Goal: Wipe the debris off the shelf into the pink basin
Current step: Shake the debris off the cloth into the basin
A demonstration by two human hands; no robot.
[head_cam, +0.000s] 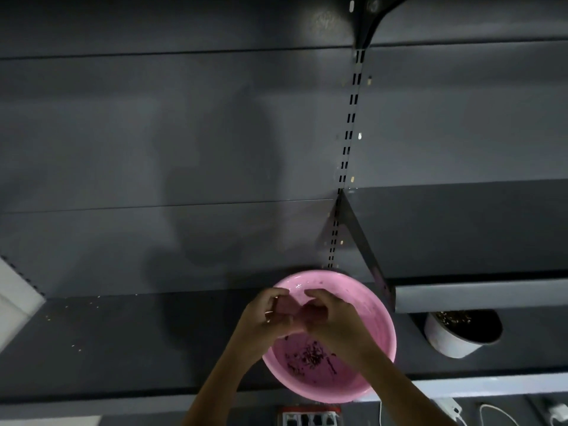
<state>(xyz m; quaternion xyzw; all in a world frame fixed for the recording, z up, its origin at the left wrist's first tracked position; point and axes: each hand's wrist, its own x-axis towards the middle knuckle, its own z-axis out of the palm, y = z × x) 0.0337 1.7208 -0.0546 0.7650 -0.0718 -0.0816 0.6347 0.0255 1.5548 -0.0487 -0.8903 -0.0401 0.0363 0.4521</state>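
The pink basin (365, 305) sits on the dark grey shelf (138, 342), its near rim reaching the shelf's front edge. Dark debris (312, 355) lies on its bottom. Both hands hover together over the basin. My left hand (266, 315) and my right hand (327, 316) have their fingers curled and their fingertips touching each other. Whether either hand holds anything small is hidden by the fingers. Pale crumbs (73, 312) are scattered on the shelf at the left.
A higher shelf (479, 293) juts out at the right on a slanted bracket (365, 250). Under it stands a white bowl (455, 339) with dark bits inside. A slotted upright (347, 149) runs up the back wall. Below the shelf edge are a power strip (310, 418) and white cables (491, 415).
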